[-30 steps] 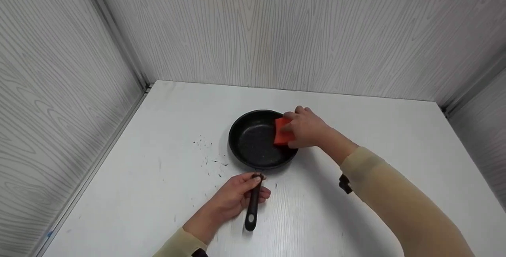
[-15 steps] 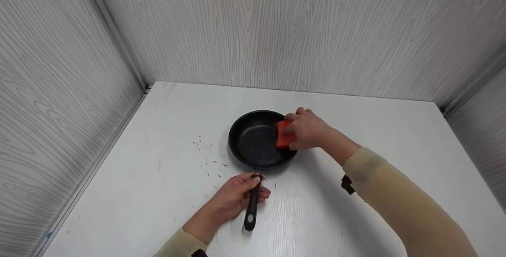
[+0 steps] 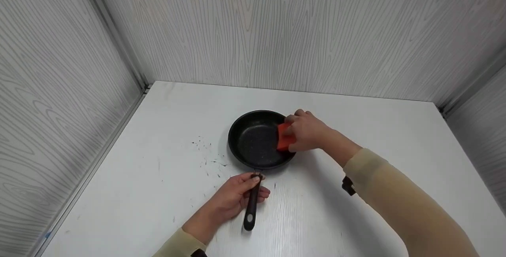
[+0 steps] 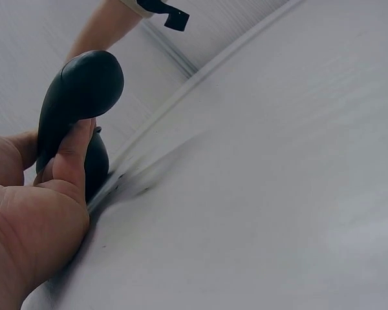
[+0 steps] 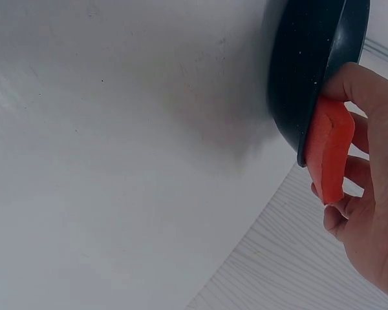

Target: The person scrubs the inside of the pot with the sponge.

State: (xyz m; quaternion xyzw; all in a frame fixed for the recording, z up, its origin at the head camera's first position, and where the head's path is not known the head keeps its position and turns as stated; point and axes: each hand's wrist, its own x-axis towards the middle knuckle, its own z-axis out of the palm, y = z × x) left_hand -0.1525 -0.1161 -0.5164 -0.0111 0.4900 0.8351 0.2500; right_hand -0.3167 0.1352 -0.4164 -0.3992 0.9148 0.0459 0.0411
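A black frying pan (image 3: pixel 255 142) sits on the white table, its handle (image 3: pixel 251 209) pointing toward me. My left hand (image 3: pixel 233 195) grips that handle near the pan, thumb on top and fingers beneath; the left wrist view shows the rounded end of the handle (image 4: pixel 84 87) above the palm. My right hand (image 3: pixel 310 132) holds a red sponge (image 3: pixel 284 137) against the inner right side of the pan. In the right wrist view the sponge (image 5: pixel 330 148) lies against the pan's rim, between the thumb and the fingers.
Dark crumbs and specks (image 3: pixel 213 161) are scattered on the white table (image 3: pixel 158 130) left of the pan. Pale wood-grain panels (image 3: pixel 253 31) enclose the table at the back and both sides.
My right hand has slid the sponge slightly toward me along the pan's right inner side. My left hand keeps its hold on the handle, and the pan has hardly moved.
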